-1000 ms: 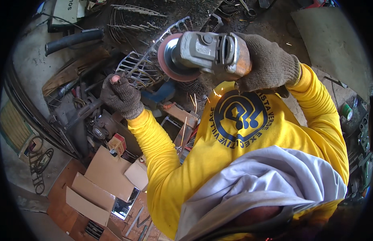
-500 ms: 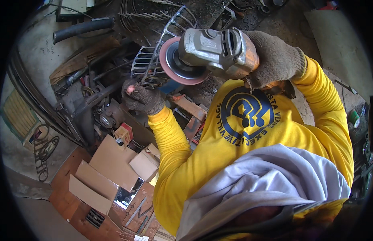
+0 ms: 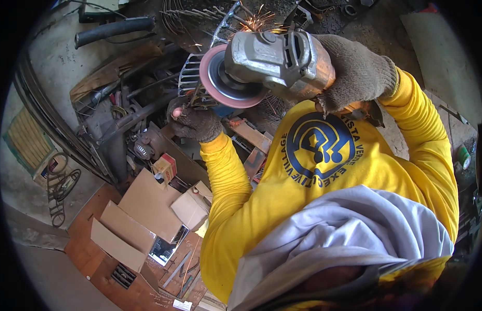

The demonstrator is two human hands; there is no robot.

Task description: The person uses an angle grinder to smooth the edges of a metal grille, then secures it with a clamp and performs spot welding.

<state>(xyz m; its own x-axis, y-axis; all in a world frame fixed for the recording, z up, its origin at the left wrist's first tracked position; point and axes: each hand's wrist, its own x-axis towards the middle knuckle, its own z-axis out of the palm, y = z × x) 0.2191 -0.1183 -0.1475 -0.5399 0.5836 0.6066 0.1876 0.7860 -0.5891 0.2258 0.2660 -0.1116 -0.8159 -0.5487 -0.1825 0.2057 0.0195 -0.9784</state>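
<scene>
My right hand [image 3: 359, 72], in a brown knitted glove, is closed round the rear body of a worn grey and orange angle grinder [image 3: 272, 59]. Its pinkish flap disc [image 3: 205, 78] overlaps a metal grille [image 3: 188, 76] made of a bar with several rungs. Orange sparks [image 3: 259, 23] spray beyond the grinder's head. The exact contact point lies hidden behind the disc and tool. Below the disc, my left hand [image 3: 197, 123], gloved with one bare fingertip showing, is closed at the near end of the grille; its grip is partly hidden.
An open cardboard box [image 3: 147, 202] and a smaller carton [image 3: 191, 205] stand at lower left. A bench vise or motor-like metal part [image 3: 147, 144] sits near my left forearm. A black hose [image 3: 115, 32] lies at upper left, a green can [image 3: 463, 156] at far right.
Sparks now fly beyond the grinder, where none showed before. The grinder has shifted slightly left and up over the grille. The surroundings and my left hand sit a little further right in view.
</scene>
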